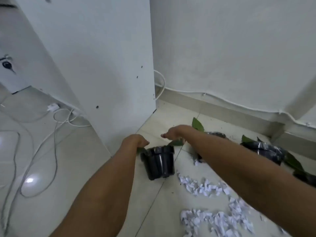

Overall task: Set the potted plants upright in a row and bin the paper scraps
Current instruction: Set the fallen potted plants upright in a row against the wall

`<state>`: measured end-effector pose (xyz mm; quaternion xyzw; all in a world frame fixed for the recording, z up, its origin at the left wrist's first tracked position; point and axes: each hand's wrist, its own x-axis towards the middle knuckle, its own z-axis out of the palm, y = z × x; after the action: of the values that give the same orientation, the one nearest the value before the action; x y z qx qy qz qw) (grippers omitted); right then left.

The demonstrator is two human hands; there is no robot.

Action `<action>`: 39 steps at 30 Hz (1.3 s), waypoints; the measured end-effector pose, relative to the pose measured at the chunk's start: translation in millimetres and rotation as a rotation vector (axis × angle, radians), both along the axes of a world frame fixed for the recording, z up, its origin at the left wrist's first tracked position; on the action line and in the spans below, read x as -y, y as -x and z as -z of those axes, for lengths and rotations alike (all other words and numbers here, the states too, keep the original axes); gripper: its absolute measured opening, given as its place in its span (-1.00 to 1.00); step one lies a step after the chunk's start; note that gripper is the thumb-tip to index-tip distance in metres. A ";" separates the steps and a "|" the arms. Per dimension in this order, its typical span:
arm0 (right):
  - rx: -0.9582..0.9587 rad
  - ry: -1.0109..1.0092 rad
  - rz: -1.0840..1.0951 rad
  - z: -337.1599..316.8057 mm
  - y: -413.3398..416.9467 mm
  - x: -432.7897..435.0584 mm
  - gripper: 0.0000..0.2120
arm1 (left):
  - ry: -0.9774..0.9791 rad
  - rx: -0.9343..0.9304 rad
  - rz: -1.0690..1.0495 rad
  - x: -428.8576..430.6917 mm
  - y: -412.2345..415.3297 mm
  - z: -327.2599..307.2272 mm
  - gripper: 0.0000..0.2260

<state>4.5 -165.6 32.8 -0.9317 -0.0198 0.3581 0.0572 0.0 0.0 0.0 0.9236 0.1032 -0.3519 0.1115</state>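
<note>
A black potted plant (pixel 159 164) stands upright on the floor tiles beside the white cabinet. My left hand (pixel 136 141) is at its left rim, fingers curled over a green leaf. My right hand (pixel 171 133) hovers just above the right rim and another leaf (pixel 177 143), fingers stretched out and holding nothing. A second pot (pixel 264 149) lies tipped on its side to the right, with a third (pixel 216 134) partly hidden behind my right forearm. White paper scraps (pixel 203 186) lie scattered on the floor at lower right, and a second patch of scraps (pixel 215 221) lies nearer to me.
A white cabinet panel (pixel 95 65) rises right behind the upright pot. White cables (pixel 56 134) loop over the floor on the left. The wall and skirting (pixel 222 106) run along the back right. Another dark pot (pixel 306 177) sits at the right edge. No bin is in view.
</note>
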 end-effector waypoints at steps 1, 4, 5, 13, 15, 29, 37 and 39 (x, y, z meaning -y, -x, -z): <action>-0.006 -0.041 0.026 -1.5 -0.8 1.5 -0.35 | 0.030 -0.045 -0.039 0.2 4.5 0.2 -0.37; -0.032 -0.170 0.188 4.8 -0.6 1.2 -0.34 | 0.214 -0.214 -0.237 -2.7 16.3 3.4 -0.55; -0.070 -0.205 0.253 16.1 -0.4 0.6 -0.31 | 0.283 -0.234 -0.332 -4.2 17.1 9.9 -0.64; -0.283 -0.362 0.542 49.3 6.8 -2.2 -0.69 | 0.480 -0.277 -0.483 -11.6 4.7 24.4 -0.70; -0.290 -0.388 0.567 44.3 3.6 0.7 -0.76 | 0.528 -0.183 -0.534 -8.8 0.5 18.2 -0.81; 0.270 -0.845 1.031 60.5 -96.8 48.9 -0.82 | 0.977 0.355 -0.722 38.0 -114.2 23.3 -0.70; 0.383 -0.994 1.142 112.0 -146.9 88.2 -0.66 | 1.043 0.348 -0.636 67.7 -189.0 62.5 -0.70; 0.407 -1.039 1.152 121.0 -152.8 90.2 -0.60 | 1.050 0.366 -0.649 71.4 -198.0 68.4 -0.71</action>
<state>157.3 -255.8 -88.2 -0.6967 0.2899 0.0401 0.6550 198.0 -71.4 -68.4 0.7130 0.1709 -0.1407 0.6653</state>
